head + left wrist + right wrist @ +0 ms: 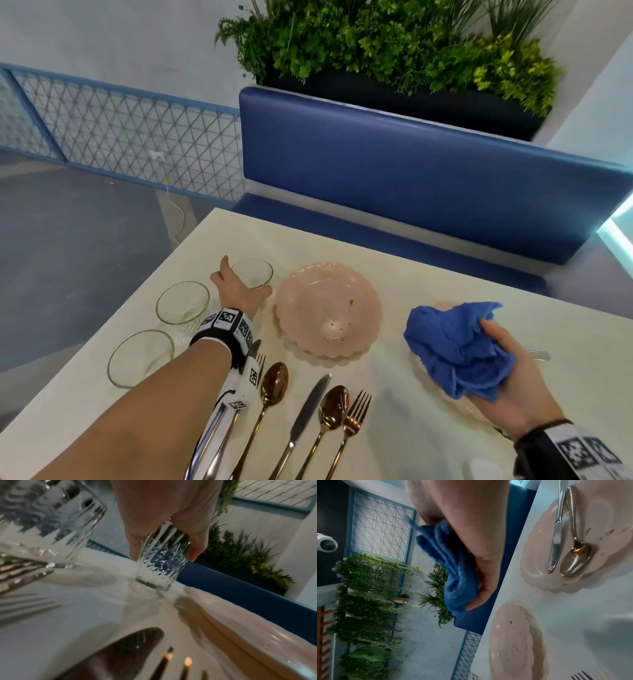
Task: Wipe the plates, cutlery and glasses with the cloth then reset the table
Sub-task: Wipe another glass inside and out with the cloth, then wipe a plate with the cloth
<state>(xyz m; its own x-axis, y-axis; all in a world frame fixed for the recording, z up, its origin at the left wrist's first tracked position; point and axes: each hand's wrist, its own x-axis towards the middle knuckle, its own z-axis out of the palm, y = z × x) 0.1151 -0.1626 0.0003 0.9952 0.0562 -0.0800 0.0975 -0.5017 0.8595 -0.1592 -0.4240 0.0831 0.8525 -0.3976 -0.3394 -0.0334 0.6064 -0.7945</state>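
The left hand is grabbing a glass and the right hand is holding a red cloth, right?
Not quite: the cloth is blue, not red, as the head view shows. The rest holds: the left hand grips a glass, and the right hand holds the cloth.

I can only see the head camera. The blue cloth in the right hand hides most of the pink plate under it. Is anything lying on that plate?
Observer: Yes. The right wrist view shows a silver metal knife and a copper-coloured spoon side by side on that pink scalloped plate.
Visitor: Is that plate clean?
Observer: No. Brown specks dot it beside the spoon.
Visitor: And the glass the left hand has, is it plain?
Observer: No. The left wrist view shows wavy ribs down the clear glass tumbler. The left hand grips its upper part with its fingers, and the base seems to rest on the white table.
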